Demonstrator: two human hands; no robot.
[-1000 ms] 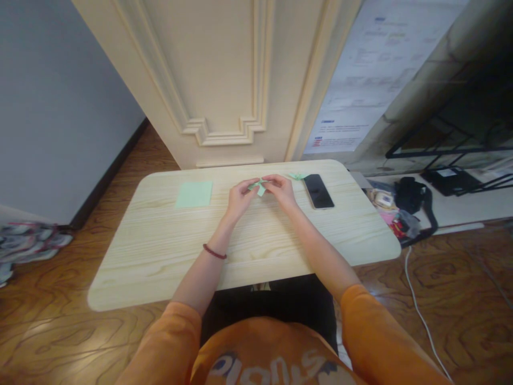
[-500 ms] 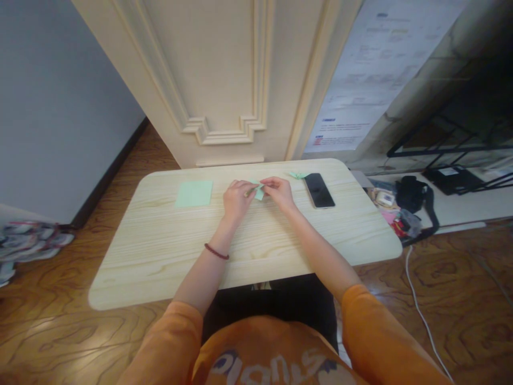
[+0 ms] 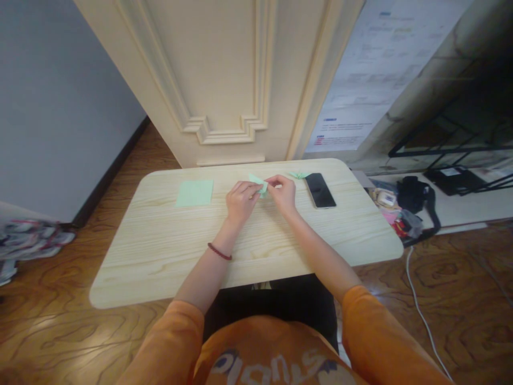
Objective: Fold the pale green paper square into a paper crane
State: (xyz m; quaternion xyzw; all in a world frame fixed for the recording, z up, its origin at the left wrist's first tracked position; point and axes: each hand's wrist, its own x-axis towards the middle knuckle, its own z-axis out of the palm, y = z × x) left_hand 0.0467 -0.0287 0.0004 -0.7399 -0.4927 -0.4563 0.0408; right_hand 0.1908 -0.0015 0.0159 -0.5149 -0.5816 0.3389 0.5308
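Two bare hands met over a piece of pale green folded paper (image 3: 258,184) near the far edge of the tabletop (image 3: 160,262). The grip of the left hand (image 3: 241,202) was closed, its fingers curled and pressed together over the paper's left side. The grip of the right hand (image 3: 282,193) pinched the paper's right side between thumb and fingertips. The paper sat raised between the two grips, clear of the wood, with pointed flaps sticking up and outward; the fingers hid the rest of its folds.

Just beyond the right hand lay a small folded green paper figure (image 3: 299,175), touching neither hand. Right beside it, a black smartphone (image 3: 319,190) lay with its dark screen facing up. Well to the left, a flat square of pale green paper (image 3: 194,193) rested on the light wood grain. A dark red bead bracelet (image 3: 219,252) circled the left wrist, and orange sleeves (image 3: 380,331) covered both arms from above the forearms.

Past the tabletop's right edge, a black pouch (image 3: 412,195) sat among small packets on a low white ledge (image 3: 460,208), and a white cable (image 3: 417,305) ran down across the wooden floor (image 3: 52,331). A cream panelled door (image 3: 208,69) stood behind the tabletop, with a printed sheet (image 3: 385,69) to its right.
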